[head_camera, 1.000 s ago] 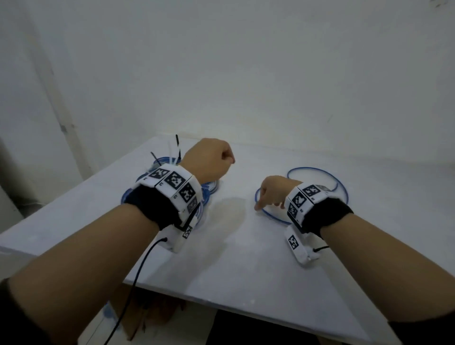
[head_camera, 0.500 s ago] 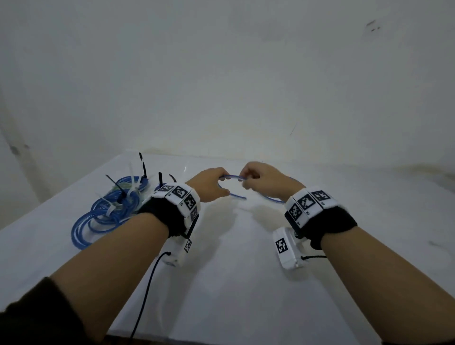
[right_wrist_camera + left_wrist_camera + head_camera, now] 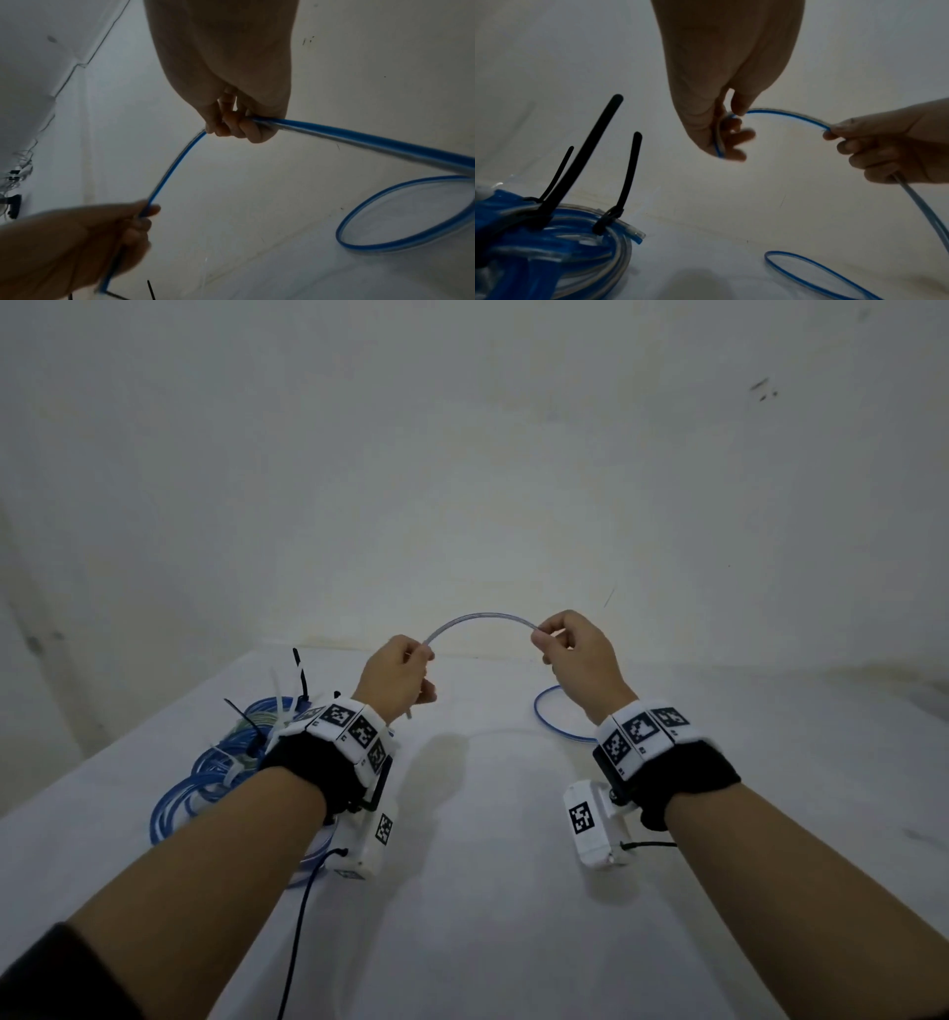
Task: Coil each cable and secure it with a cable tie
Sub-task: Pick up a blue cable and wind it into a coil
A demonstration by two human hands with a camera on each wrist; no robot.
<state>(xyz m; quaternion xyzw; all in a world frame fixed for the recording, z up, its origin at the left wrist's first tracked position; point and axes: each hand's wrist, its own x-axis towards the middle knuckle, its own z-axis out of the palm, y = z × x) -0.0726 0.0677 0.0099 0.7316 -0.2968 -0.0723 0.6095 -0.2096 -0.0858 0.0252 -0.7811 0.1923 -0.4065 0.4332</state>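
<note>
Raised and spread since before: left hand (image 3: 395, 675) and right hand (image 3: 577, 654), fingers pinching cable (image 3: 482, 618) arched between them.

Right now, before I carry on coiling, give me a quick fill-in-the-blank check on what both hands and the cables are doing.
1. The left hand and right hand hold one ____ cable between them.
2. Between the hands the cable bends into an ____.
3. The rest of that cable lies in a ____ on the table.
4. The tied bundle lies on the person's ____ side.

Missing words: blue; arch; loop; left
</note>
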